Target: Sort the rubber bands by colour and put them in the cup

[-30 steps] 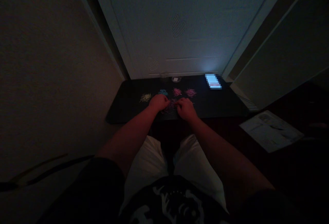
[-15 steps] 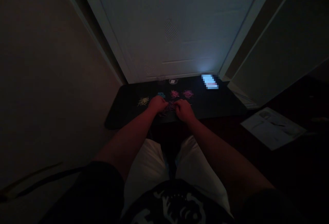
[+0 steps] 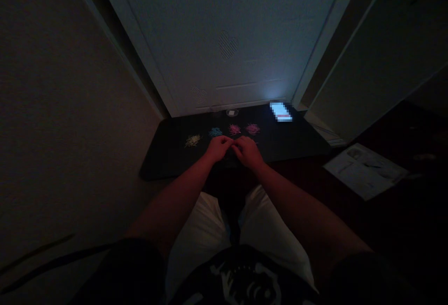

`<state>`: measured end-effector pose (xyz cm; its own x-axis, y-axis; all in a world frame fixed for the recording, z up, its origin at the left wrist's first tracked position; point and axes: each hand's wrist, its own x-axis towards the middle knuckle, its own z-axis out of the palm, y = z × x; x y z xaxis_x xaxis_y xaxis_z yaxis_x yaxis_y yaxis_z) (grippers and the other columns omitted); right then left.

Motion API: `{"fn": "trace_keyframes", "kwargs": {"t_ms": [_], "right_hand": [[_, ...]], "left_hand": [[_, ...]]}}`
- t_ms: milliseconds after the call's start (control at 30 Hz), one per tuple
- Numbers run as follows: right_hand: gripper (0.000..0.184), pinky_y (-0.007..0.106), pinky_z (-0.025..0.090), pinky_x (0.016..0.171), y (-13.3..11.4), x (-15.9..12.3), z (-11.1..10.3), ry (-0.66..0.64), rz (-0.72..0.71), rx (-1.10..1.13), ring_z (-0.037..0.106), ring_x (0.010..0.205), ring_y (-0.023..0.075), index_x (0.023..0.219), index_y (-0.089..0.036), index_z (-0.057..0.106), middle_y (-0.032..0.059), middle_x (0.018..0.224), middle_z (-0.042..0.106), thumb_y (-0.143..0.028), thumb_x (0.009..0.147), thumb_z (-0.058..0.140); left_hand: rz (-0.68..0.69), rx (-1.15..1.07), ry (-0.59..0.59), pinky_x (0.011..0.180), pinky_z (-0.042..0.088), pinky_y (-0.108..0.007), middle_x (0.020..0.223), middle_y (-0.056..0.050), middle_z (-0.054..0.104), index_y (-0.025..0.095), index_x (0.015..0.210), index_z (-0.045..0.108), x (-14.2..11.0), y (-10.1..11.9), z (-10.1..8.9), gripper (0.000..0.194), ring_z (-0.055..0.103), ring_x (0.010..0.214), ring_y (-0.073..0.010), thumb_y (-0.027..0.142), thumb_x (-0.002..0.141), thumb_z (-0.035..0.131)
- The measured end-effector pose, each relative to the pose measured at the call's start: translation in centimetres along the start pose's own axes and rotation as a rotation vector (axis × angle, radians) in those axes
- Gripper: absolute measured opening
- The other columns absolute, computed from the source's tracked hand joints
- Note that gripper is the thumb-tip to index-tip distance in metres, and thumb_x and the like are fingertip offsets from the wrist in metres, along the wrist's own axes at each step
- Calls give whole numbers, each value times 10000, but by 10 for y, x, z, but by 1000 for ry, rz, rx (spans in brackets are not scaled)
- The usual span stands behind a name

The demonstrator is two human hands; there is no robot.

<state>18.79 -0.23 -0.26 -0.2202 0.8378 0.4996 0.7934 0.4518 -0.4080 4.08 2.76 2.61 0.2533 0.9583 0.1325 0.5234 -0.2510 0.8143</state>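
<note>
My left hand and my right hand meet at the fingertips over the front middle of a low black table. Both have their fingers pinched together; whatever is between them is too small and dark to make out. Behind the hands lie small heaps of thin strips: a blue heap, a pink heap and a purplish-pink heap. A pale yellow heap sits left of my left hand. The purple strips under my hands are mostly hidden.
A lit phone-like screen lies at the table's back right. A small round clear container stands at the back edge, against a white panel. On the dark floor to the right is a pale sheet.
My hands have come together from either side, so their fingertips now meet. The blue heap shows more fully, while the purple strips between my hands are now mostly covered. The view has shifted slightly.
</note>
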Motion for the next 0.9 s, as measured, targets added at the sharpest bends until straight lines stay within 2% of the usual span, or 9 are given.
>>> {"fn": "trace_keyframes", "kwargs": {"t_ms": [133,333,433,633,900], "right_hand": [[199,327,354,748,-1,-1,0,9,-8,-18,492,842,207,873,-196,615,73,866,569,-270,885,430],[198,322,355,750,0,-1,0,0,-25,-5,499,850,206,922,-193,610,76,888,578,-261,886,427],[209,321,355,749,-1,-2,-1,-15,-26,-7,501,845,204,916,-194,611,77,890,577,-278,893,422],[210,337,352,761,-2,-2,-1,-50,-26,0,495,854,211,895,-190,614,83,889,571,-280,887,425],[197,337,356,782,-1,-2,-1,-32,-10,18,501,871,213,907,-186,593,84,904,581,-214,874,401]], "left_hand": [[26,12,13,711,478,-276,821,-52,685,127,823,659,-4,-1,0,243,607,740,-150,329,794,527],[172,-13,-8,796,482,-279,1007,-52,668,171,1048,604,-14,-11,-4,265,613,863,-143,266,821,508],[197,-13,0,788,490,-282,990,-55,674,176,1035,609,-21,-16,-2,263,617,851,-147,279,800,549],[181,17,96,768,495,-284,940,-53,684,177,963,639,-29,-23,7,214,619,809,-145,291,801,556],[144,54,137,782,486,-279,916,-45,690,174,910,648,-29,-24,6,175,621,815,-145,266,810,537]]}}
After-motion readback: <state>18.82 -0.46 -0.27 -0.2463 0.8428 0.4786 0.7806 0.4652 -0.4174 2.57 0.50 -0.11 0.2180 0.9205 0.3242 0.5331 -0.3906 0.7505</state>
